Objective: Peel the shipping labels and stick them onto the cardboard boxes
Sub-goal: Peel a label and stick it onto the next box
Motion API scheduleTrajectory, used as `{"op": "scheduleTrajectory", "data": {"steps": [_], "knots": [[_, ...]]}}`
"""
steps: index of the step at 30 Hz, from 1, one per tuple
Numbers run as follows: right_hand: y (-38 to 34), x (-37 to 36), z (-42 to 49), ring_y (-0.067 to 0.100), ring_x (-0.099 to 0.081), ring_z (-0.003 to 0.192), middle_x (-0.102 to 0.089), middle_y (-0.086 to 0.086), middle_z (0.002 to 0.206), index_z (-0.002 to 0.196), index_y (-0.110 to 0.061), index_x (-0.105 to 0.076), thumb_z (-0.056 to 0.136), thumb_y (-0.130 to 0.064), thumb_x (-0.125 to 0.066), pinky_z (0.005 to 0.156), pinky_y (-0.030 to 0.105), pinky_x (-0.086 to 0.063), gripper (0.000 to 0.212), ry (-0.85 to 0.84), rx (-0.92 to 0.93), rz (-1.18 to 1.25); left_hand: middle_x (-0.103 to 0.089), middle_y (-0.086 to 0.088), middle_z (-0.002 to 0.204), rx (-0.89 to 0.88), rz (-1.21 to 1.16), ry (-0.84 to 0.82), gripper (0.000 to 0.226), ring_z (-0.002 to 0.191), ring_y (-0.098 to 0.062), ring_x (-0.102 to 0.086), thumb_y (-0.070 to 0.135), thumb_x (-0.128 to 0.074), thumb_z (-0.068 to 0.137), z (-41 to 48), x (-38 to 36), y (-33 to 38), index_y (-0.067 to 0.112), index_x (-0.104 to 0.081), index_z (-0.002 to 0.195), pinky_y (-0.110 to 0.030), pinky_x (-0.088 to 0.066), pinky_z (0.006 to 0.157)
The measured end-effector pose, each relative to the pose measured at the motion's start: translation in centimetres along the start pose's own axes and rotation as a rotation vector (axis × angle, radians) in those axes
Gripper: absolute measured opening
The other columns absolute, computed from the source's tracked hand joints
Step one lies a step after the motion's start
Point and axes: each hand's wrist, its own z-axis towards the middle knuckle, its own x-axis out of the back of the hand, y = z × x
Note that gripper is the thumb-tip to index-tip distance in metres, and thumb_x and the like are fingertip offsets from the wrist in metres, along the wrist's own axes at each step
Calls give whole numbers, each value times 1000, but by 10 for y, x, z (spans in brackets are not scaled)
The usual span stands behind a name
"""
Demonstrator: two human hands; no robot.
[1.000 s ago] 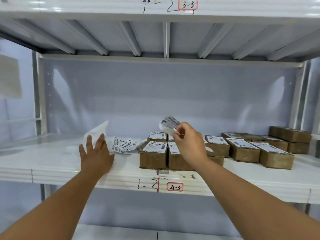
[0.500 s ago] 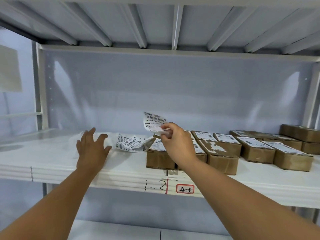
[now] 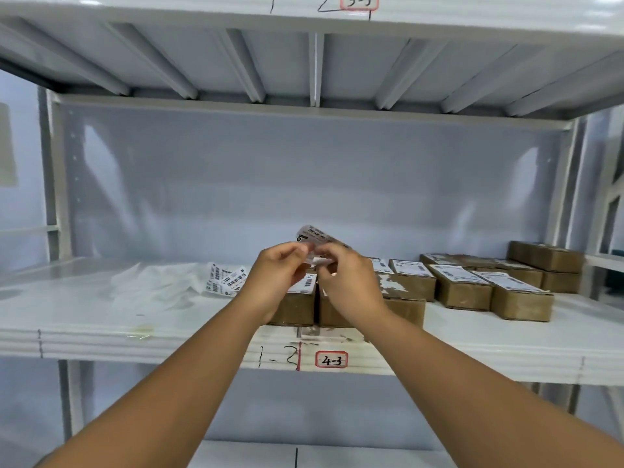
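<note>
**Peeling one label, box not yet chosen**

I hold a white printed shipping label (image 3: 312, 235) up in front of me, above the front row of small brown cardboard boxes (image 3: 297, 307) on the white metal shelf (image 3: 101, 332). My left hand (image 3: 277, 270) and right hand (image 3: 349, 276) meet at its lower edge, and each pinches it between thumb and curled fingertips. The label's upper part curls free above my knuckles. I judge this to be the peeling step: one hand keeps the backing and the other works the sticker loose. How far it has come apart is hidden behind my fingers.

A loose heap of barcode labels (image 3: 228, 280) lies left of the boxes, beside crumpled white backing sheets (image 3: 155, 285). Most boxes to the right (image 3: 464, 292) already carry labels. One brown box with a scuffed, bare top (image 3: 407, 287) sits just beside my right hand and looks unlabelled.

Next I need a clean separation without creasing, then a flat placement on a bare top.
</note>
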Motion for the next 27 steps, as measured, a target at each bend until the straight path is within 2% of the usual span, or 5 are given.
{"op": "scheduleTrajectory", "data": {"steps": [4,9,13,17,27], "knots": [[15,19,-9,16,-58,96,-62,-2,107,107,-22,-67,87,-18,-59,83,29,-47,21,-58,-22,-130,-65,-6,104,39,81,78,39,94,-25,-65,-9,-46,86,7,-25,3,13,-64,112,-33,-53,85],[36,54,-16,7,-50,89,-31,-8,111,110,-33,-60,82,-34,-67,84,25,-43,29,-200,-156,-85,-59,-5,122,31,122,36,49,105,-23,-61,-15,-46,84,15,-51,3,17,-58,118,-24,-53,69],[54,76,-10,7,-45,96,-35,-2,119,97,-24,-68,88,-44,-60,83,21,-38,23,15,-356,237,-57,-2,127,12,173,-78,50,108,-20,-59,-11,-53,85,20,-71,0,21,-53,124,-23,-54,77],[75,97,-1,8,-57,72,-66,1,96,95,-17,-67,97,-20,-53,51,14,-44,14,-14,-534,522,-57,2,122,25,221,-211,55,103,-14,-60,-6,-63,82,25,-89,2,22,-52,128,-27,-52,87],[130,84,26,14,-65,66,-70,8,85,81,-12,-70,90,7,-54,56,19,-49,27,78,-530,720,-64,6,115,-41,381,-267,23,98,-6,-61,4,-67,83,65,-110,-29,20,-70,99,-12,-46,81]]}}
